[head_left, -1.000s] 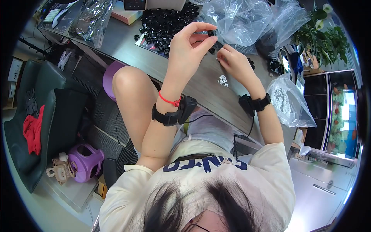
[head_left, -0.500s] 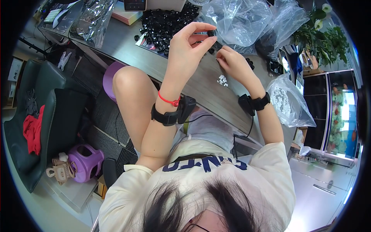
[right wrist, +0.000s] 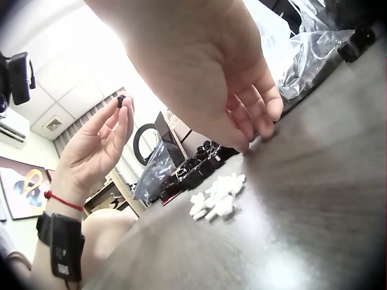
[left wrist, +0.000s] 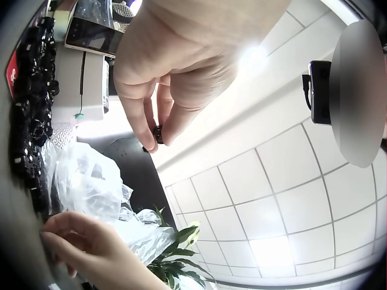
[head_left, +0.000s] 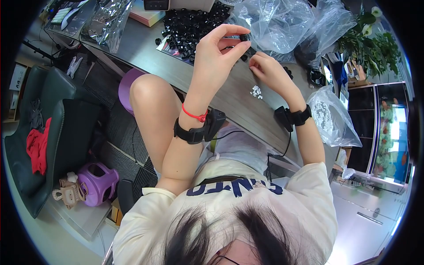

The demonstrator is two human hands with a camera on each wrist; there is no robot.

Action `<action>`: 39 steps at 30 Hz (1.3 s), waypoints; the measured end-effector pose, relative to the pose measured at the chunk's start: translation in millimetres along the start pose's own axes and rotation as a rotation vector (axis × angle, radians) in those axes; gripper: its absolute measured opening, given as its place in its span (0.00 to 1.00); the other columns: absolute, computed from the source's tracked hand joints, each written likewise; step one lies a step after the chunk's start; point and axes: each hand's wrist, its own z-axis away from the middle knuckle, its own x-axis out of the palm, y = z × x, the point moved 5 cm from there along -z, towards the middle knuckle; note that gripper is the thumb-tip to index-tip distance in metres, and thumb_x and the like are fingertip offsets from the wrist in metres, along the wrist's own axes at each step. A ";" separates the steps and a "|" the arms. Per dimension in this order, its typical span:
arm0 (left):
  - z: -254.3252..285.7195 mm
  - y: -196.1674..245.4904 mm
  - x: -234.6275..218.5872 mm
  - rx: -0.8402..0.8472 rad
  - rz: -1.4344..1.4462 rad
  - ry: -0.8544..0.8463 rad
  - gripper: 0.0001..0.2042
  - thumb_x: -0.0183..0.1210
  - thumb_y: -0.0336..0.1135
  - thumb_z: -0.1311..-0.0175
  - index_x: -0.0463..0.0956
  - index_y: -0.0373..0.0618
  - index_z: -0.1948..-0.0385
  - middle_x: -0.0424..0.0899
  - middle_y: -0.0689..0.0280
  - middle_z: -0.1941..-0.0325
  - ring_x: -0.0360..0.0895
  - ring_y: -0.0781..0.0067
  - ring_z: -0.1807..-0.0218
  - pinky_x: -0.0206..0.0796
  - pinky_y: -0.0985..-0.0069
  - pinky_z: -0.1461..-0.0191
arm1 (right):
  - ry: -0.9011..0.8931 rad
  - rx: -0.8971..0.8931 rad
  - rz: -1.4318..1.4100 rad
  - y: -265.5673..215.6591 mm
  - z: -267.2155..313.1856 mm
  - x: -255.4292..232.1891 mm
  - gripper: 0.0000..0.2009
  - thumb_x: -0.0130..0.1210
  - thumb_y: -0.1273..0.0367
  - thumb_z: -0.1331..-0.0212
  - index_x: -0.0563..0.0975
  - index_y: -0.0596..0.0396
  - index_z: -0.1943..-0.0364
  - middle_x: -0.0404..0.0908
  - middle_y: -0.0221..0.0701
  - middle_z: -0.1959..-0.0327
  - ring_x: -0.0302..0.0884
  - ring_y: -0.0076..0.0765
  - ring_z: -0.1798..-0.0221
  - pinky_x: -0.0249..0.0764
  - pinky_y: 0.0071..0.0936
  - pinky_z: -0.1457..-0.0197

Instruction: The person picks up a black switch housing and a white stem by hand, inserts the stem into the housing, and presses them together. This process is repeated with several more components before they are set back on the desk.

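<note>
My left hand (head_left: 213, 59) is raised over the table and pinches a small black piece (head_left: 244, 38) between thumb and fingers. The same black piece (left wrist: 158, 134) shows at the fingertips in the left wrist view. Low at the tabletop, my right hand (head_left: 273, 76) has bent fingers, its fingertips at the surface in the right wrist view; whether they hold something small cannot be told. A little heap of white pieces (head_left: 256, 92) lies on the table close to it, seen also as white pieces (right wrist: 219, 196) in the right wrist view.
A large pile of black pieces (head_left: 198, 28) lies beyond my left hand. Clear plastic bags (head_left: 274, 22) are heaped behind both hands. A bag with white pieces (head_left: 324, 112) sits at the table's right side. Plants (head_left: 375, 48) stand at the back right.
The head view has shifted slightly. Both hands keep nearly the same pose, with the black piece still in my left fingers. A white speck seen earlier at my right fingertips no longer shows.
</note>
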 end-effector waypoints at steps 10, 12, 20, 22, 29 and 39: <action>-0.4 -1.5 0.3 0.017 -0.016 -0.004 0.13 0.62 0.22 0.37 0.78 0.35 0.51 0.84 0.61 0.50 0.83 0.74 0.50 0.74 0.81 0.46 | -0.083 0.154 -0.223 12.1 0.0 -2.0 0.05 0.56 0.74 0.40 0.76 0.62 0.64 0.77 0.33 0.68 0.76 0.28 0.67 0.73 0.26 0.60; -0.3 -1.3 0.4 0.018 -0.019 -0.004 0.13 0.62 0.22 0.37 0.78 0.35 0.51 0.84 0.61 0.50 0.83 0.73 0.50 0.74 0.81 0.46 | -0.161 0.225 -0.262 19.2 -2.0 0.4 0.05 0.57 0.73 0.40 0.77 0.62 0.63 0.78 0.30 0.69 0.75 0.24 0.67 0.73 0.24 0.60; -0.1 1.1 -0.9 -0.007 0.006 -0.007 0.13 0.62 0.22 0.37 0.78 0.35 0.51 0.84 0.61 0.50 0.83 0.73 0.50 0.73 0.79 0.44 | -0.156 0.262 -0.643 0.4 0.5 -25.9 0.04 0.57 0.73 0.36 0.77 0.60 0.62 0.77 0.23 0.70 0.73 0.18 0.67 0.71 0.19 0.62; -0.1 4.9 1.2 0.016 0.084 -0.023 0.12 0.64 0.23 0.39 0.79 0.37 0.54 0.85 0.64 0.53 0.82 0.77 0.53 0.74 0.80 0.47 | -0.137 0.268 -0.794 -18.4 3.4 -46.6 0.04 0.56 0.73 0.36 0.77 0.59 0.62 0.77 0.22 0.70 0.74 0.17 0.67 0.70 0.18 0.62; 4.5 15.1 7.9 0.008 0.131 -0.110 0.12 0.63 0.21 0.39 0.78 0.37 0.54 0.85 0.64 0.52 0.81 0.78 0.51 0.74 0.80 0.45 | 0.178 0.002 -0.913 -76.2 -0.6 -81.6 0.05 0.59 0.73 0.36 0.78 0.57 0.59 0.78 0.21 0.66 0.73 0.14 0.67 0.70 0.15 0.62; 5.5 19.3 5.9 -0.002 0.144 -0.109 0.12 0.64 0.20 0.41 0.79 0.37 0.55 0.85 0.63 0.53 0.82 0.77 0.51 0.75 0.79 0.44 | 0.178 -0.019 -0.914 -75.0 -6.6 -78.0 0.04 0.57 0.78 0.37 0.77 0.58 0.60 0.76 0.23 0.62 0.74 0.16 0.64 0.69 0.16 0.60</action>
